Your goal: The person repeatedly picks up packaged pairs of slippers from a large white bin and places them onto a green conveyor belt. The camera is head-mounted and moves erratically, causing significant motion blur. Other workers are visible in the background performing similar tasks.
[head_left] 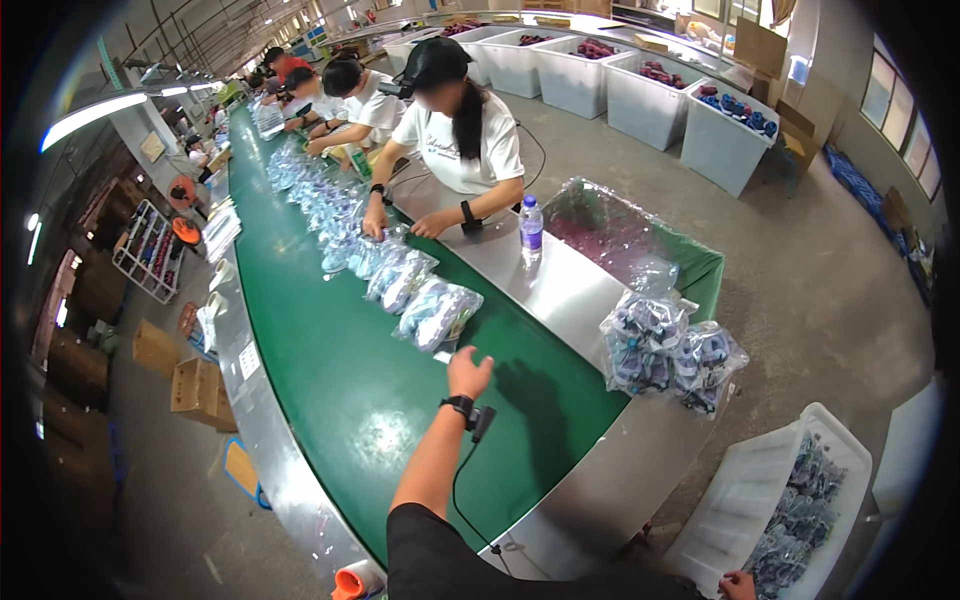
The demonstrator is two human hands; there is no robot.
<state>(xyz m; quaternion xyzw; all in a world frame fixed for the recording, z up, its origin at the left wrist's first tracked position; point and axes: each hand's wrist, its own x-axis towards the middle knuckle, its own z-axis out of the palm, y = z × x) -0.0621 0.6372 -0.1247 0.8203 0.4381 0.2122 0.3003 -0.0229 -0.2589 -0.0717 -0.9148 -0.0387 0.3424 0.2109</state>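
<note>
My left hand (pixel 468 372) reaches forward over the green conveyor belt (pixel 370 420), its thumb apart from the fingers. Its fingertips are beside the nearest clear plastic bag of pale blue and lilac shoes (pixel 437 316). A small white piece (pixel 443 357) shows at the fingertips; whether they touch it I cannot tell. Low at the right, my right hand (pixel 737 586) is by the white tub (pixel 740 490), which holds many bagged grey-blue shoes (pixel 803 505). The lower edge cuts this hand off, and its fingers barely show.
Across the belt a person in a white shirt (pixel 465 150) handles bagged shoes. On the metal ledge stand a water bottle (pixel 530 228) and a pile of bagged shoes (pixel 665 350). Behind is a green-sided bin (pixel 705 275). An orange-rimmed roll (pixel 352 580) lies at the near edge.
</note>
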